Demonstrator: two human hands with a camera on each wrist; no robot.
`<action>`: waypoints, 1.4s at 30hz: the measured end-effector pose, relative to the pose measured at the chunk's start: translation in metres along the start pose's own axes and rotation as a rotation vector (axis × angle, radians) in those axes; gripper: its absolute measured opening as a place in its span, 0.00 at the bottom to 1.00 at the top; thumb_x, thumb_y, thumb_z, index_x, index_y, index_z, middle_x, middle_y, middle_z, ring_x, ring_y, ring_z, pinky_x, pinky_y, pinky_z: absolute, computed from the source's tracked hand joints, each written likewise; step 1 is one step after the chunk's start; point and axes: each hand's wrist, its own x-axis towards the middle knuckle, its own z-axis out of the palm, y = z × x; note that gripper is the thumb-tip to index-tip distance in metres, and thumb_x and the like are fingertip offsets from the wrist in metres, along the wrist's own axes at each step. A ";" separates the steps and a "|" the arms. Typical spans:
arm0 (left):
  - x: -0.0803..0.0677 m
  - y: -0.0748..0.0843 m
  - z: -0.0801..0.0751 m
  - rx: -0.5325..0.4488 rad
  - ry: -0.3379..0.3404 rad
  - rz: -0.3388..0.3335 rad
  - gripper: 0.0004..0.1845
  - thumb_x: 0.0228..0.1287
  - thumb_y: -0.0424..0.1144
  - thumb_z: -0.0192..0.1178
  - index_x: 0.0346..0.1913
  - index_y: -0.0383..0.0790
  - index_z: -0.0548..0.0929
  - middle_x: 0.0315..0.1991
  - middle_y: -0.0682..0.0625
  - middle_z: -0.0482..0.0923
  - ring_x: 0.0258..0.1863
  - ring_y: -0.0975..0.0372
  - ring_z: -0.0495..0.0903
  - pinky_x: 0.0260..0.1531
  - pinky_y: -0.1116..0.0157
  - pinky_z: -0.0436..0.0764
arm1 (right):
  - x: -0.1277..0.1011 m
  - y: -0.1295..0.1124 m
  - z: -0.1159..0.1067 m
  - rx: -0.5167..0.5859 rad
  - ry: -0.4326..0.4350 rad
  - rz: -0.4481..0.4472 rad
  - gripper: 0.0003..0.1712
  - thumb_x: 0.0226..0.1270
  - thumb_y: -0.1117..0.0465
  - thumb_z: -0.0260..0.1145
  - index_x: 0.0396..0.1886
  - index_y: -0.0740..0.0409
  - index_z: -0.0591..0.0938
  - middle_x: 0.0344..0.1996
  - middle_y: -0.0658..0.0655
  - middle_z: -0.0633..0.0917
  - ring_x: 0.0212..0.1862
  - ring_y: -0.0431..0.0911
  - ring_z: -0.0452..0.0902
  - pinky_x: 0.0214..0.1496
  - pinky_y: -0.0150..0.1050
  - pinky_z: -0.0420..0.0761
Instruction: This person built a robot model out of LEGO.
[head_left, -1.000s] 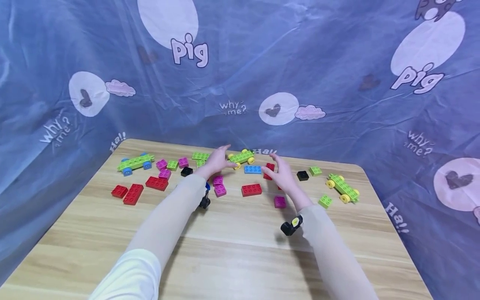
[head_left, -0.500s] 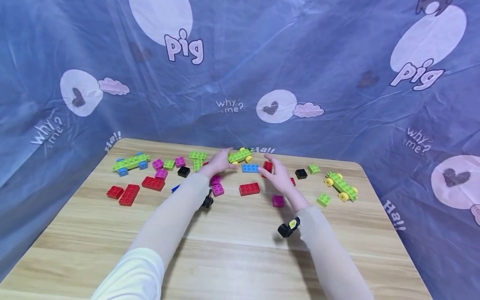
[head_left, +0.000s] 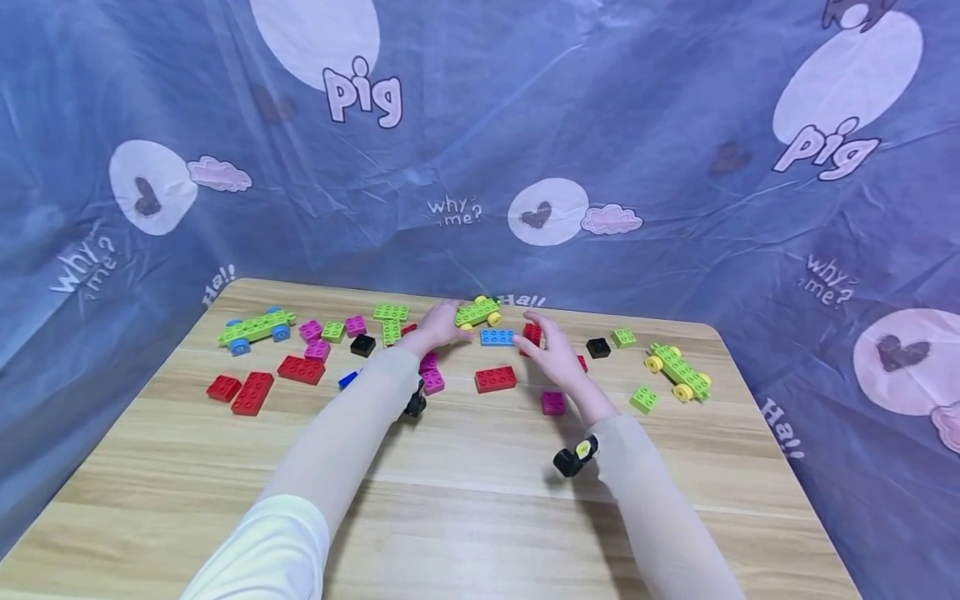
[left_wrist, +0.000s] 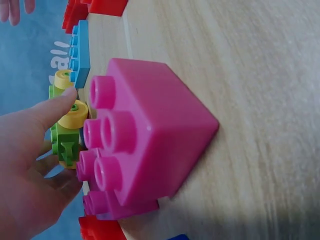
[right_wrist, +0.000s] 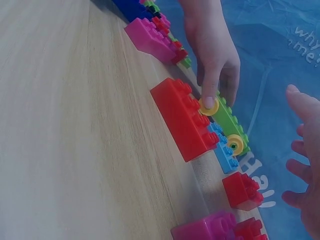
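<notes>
At the far edge of the table, my left hand (head_left: 437, 325) holds one end of a lime-green toy car base (head_left: 478, 312) with yellow wheels. In the right wrist view its thumb lies on a yellow wheel (right_wrist: 209, 106), the other fingers behind the car. My right hand (head_left: 553, 354) hovers with spread fingers and holds nothing. Near its thumb lies a light blue brick (head_left: 498, 337); a red brick (head_left: 531, 333) sits just beyond its palm. A red brick (head_left: 496, 379) lies between the hands. Pink bricks (left_wrist: 150, 130) stand close before the left wrist camera.
At left are a green car base with blue wheels (head_left: 257, 327), red bricks (head_left: 252, 392), a black brick (head_left: 363, 345) and several pink and green ones. Another yellow-wheeled car base (head_left: 678, 372) stands at right, near green bricks (head_left: 643, 399). A blue printed cloth (head_left: 465, 125) hangs behind the table.
My left hand has come in around the near end of the car base, and its forearm has shifted slightly right, uncovering a dark blue brick. The right hand stays about where it was, still spread.
</notes>
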 end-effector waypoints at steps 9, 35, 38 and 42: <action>-0.004 -0.002 0.002 0.021 -0.011 -0.036 0.44 0.61 0.47 0.67 0.74 0.32 0.58 0.73 0.36 0.59 0.72 0.46 0.60 0.73 0.54 0.60 | -0.001 -0.001 0.004 -0.002 -0.004 -0.012 0.34 0.73 0.49 0.59 0.72 0.60 0.65 0.73 0.61 0.65 0.73 0.58 0.59 0.72 0.57 0.64; -0.027 0.016 -0.031 -0.028 0.115 0.098 0.37 0.59 0.45 0.70 0.68 0.33 0.68 0.64 0.39 0.71 0.62 0.48 0.72 0.66 0.54 0.70 | -0.002 -0.016 -0.013 0.006 -0.012 -0.033 0.45 0.64 0.50 0.69 0.75 0.55 0.60 0.75 0.61 0.62 0.75 0.58 0.55 0.74 0.59 0.60; -0.035 0.019 -0.038 -0.035 0.126 0.126 0.37 0.58 0.46 0.71 0.67 0.34 0.70 0.64 0.39 0.71 0.61 0.48 0.73 0.65 0.53 0.71 | -0.004 -0.018 -0.018 0.014 -0.014 -0.040 0.47 0.62 0.50 0.71 0.76 0.53 0.58 0.76 0.60 0.60 0.76 0.58 0.53 0.74 0.60 0.58; -0.049 0.020 -0.040 -0.010 0.124 0.173 0.37 0.56 0.46 0.72 0.66 0.35 0.71 0.64 0.39 0.72 0.61 0.48 0.74 0.65 0.53 0.72 | -0.008 -0.020 -0.022 0.024 -0.018 -0.066 0.50 0.60 0.53 0.73 0.77 0.53 0.56 0.76 0.60 0.58 0.77 0.57 0.51 0.75 0.60 0.57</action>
